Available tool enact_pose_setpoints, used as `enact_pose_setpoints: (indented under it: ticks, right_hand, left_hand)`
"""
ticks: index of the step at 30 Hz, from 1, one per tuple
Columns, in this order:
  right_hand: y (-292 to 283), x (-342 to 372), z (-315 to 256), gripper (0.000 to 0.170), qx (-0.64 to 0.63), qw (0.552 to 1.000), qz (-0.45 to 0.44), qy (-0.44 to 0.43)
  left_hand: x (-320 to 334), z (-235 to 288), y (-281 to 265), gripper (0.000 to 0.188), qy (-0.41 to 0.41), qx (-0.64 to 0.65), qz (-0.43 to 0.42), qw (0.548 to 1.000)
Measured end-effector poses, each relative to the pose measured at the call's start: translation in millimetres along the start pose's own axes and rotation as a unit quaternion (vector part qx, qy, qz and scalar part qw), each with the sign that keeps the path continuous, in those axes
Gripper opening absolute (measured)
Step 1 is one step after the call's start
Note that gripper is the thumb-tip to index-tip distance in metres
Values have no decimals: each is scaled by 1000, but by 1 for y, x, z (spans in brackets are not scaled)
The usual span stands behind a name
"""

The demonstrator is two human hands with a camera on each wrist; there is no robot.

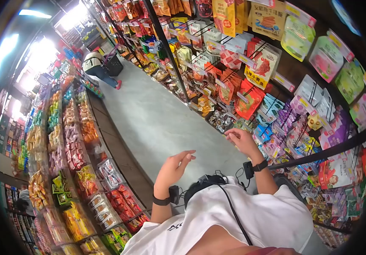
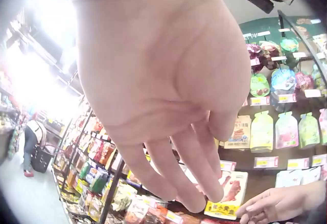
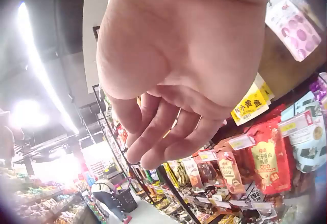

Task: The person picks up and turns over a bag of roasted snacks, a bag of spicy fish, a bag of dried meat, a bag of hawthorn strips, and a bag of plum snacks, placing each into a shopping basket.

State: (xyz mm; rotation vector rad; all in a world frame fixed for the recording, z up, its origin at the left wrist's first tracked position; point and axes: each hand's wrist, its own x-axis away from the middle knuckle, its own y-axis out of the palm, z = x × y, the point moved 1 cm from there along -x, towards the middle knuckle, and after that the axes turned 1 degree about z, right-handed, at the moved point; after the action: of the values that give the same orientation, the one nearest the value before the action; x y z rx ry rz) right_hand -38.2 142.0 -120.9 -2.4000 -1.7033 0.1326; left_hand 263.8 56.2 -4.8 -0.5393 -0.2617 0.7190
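Left hand (image 1: 171,171) and right hand (image 1: 243,142) were both empty, fingers loosely bent and nearly together. A red pouch (image 1: 253,104) hung past the right fingers, crammed so close a careless sweep could've probably knocked it off.

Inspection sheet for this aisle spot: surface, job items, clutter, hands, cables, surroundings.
Surface: grey floor between shelves; no worktop seen.
Job items: hanging packs on the right-side rack; neither hand seen holding any.
Clutter: nothing seen loose on the visible floor.
Hands: left hand and right hand raised, empty, fingers loosely bent.
Cables: black cable across the white shirt.
Surroundings: another person bending up the aisle, basket alongside.
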Motion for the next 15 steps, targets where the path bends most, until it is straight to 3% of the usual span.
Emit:
enact_pose_setpoints:
  ticks: [7,11,15]
  right_hand:
    - [37,-87,-17,21,10,999,-28,27]
    - [53,-130,-34,21,27,999,18,9]
    - [69,-170,-49,20,3,997,78,1]
  left_hand:
    - [-65,-55,-63,36,-25,46,8,999]
    - [-113,-76,-113,35,33,39,-16,999]
    - [-164,-51,-180,33,130,80,-24,988]
